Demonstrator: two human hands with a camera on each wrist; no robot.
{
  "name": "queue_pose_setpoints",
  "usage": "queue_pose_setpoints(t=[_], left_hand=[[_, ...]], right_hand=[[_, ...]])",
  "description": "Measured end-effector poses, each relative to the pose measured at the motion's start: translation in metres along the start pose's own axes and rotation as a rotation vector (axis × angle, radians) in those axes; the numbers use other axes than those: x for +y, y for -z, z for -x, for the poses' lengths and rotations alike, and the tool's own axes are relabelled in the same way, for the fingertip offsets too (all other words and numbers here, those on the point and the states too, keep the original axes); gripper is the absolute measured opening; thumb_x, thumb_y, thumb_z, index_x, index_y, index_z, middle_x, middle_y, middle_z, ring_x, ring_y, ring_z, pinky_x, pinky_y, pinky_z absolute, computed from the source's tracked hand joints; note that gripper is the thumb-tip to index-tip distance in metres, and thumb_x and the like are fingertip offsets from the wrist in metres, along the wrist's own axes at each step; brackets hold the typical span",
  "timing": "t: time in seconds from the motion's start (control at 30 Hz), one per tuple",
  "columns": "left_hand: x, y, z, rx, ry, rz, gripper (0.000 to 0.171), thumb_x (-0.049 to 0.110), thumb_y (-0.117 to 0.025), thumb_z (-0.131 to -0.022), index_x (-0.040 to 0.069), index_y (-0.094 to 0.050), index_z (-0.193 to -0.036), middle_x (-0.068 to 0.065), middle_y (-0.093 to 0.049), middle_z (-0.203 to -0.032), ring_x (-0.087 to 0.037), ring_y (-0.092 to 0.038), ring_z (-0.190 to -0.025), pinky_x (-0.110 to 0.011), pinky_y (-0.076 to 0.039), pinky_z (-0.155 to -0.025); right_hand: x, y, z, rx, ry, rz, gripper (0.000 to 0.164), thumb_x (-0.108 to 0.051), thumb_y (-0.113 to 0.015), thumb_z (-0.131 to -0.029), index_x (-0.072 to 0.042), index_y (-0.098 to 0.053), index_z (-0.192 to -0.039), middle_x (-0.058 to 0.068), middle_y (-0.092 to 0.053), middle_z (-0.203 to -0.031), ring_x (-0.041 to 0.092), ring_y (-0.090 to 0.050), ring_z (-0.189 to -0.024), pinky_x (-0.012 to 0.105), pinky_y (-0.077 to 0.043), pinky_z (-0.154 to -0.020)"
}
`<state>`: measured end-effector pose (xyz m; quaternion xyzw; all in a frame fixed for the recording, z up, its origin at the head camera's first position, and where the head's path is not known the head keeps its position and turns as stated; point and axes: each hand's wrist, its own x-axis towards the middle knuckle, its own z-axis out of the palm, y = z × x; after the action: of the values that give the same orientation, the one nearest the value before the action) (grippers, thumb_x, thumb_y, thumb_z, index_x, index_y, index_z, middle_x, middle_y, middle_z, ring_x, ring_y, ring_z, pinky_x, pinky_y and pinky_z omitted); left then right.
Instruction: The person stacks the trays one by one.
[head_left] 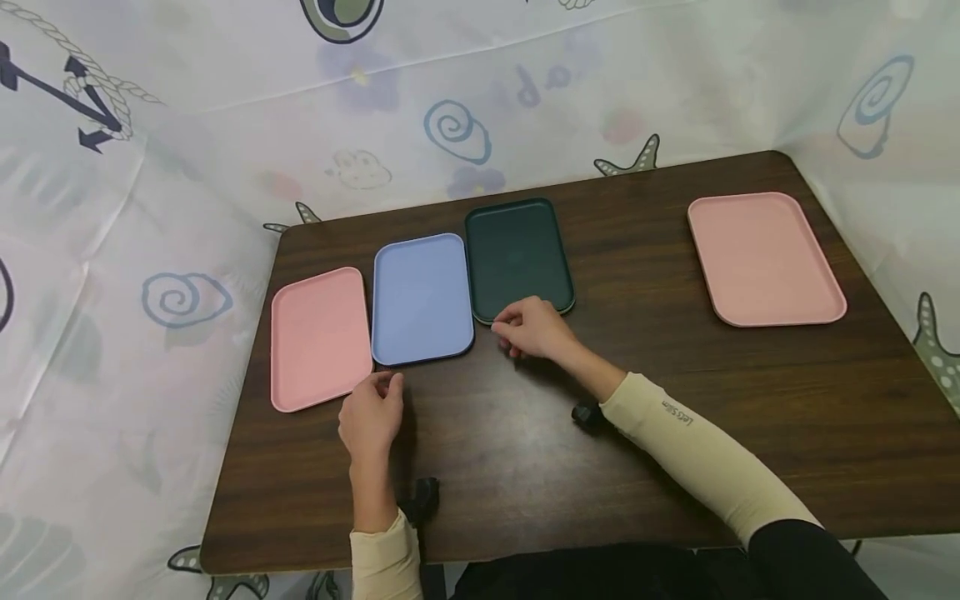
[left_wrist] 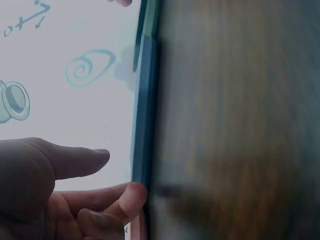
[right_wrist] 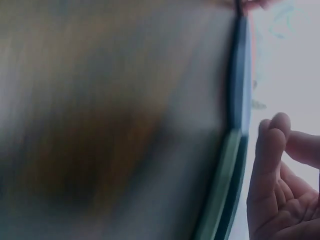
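Note:
Three trays lie side by side at the left: a pink tray [head_left: 321, 340], a blue tray [head_left: 423, 298] and a dark green tray [head_left: 517, 254] with a lighter green edge along its near side. My left hand [head_left: 371, 414] is at the near right corner of the pink tray, close to the blue one. In the left wrist view its thumb stands apart from the loosely bent fingers, with nothing between. At the green tray's near edge is my right hand [head_left: 536, 327]. Its fingers bend toward the thumb, holding nothing in the right wrist view.
Another pink tray [head_left: 767, 258] lies apart on the right side of the brown wooden table [head_left: 637, 275]. A patterned white curtain [head_left: 525, 108] hangs behind and beside the table. Both forearms wear pale sleeves, with a small black device [head_left: 422, 498] near the left wrist.

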<state>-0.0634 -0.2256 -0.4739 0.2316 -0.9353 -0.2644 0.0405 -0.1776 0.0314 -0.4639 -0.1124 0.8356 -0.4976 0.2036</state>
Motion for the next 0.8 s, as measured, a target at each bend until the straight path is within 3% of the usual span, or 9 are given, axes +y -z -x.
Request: queue_pose_setpoints(t=[0.13,0.33,0.47,0.8], left_hand=[[-0.007,-0.001,-0.004,-0.015,0.042,0.021,0.039,0.039,-0.055,-0.097,0.013,-0.07,-0.122,-0.005,-0.068,-0.089,-0.031,-0.061,-0.086,-0.054,-0.045,-0.072],[-0.011,-0.004,-0.013,-0.003,0.079,0.057,0.045,0.038,-0.054,-0.097,0.008,-0.064,-0.13,-0.009,-0.069,-0.097,-0.035,-0.06,-0.1,-0.058,-0.043,-0.082],[-0.011,-0.004,-0.022,0.005,0.074,0.054,0.048,0.038,-0.055,-0.097,0.007,-0.062,-0.133,-0.01,-0.069,-0.1,-0.037,-0.06,-0.101,-0.057,-0.043,-0.082],[-0.006,-0.004,-0.043,-0.019,0.066,0.019,0.052,0.037,-0.053,-0.098,0.006,-0.055,-0.14,-0.012,-0.069,-0.101,-0.035,-0.061,-0.096,-0.055,-0.045,-0.078]], right_hand=[[-0.001,-0.019,-0.002,-0.045,-0.025,-0.003,0.021,-0.023,-0.064,-0.096,-0.006,-0.072,-0.106,0.006,-0.072,-0.075,0.018,-0.067,-0.058,0.028,-0.053,-0.052],[0.005,-0.039,-0.008,-0.017,-0.024,0.009,0.019,-0.021,-0.063,-0.096,-0.006,-0.073,-0.102,0.004,-0.071,-0.07,0.017,-0.066,-0.055,0.028,-0.052,-0.049],[0.003,-0.044,-0.01,0.013,-0.004,0.018,0.018,-0.021,-0.064,-0.096,-0.006,-0.073,-0.101,0.005,-0.07,-0.068,0.017,-0.066,-0.053,0.027,-0.051,-0.048],[-0.002,-0.051,-0.011,0.054,0.005,-0.02,0.04,-0.018,-0.065,-0.094,0.001,-0.062,-0.129,0.004,-0.071,-0.069,0.019,-0.066,-0.052,0.028,-0.051,-0.046]])
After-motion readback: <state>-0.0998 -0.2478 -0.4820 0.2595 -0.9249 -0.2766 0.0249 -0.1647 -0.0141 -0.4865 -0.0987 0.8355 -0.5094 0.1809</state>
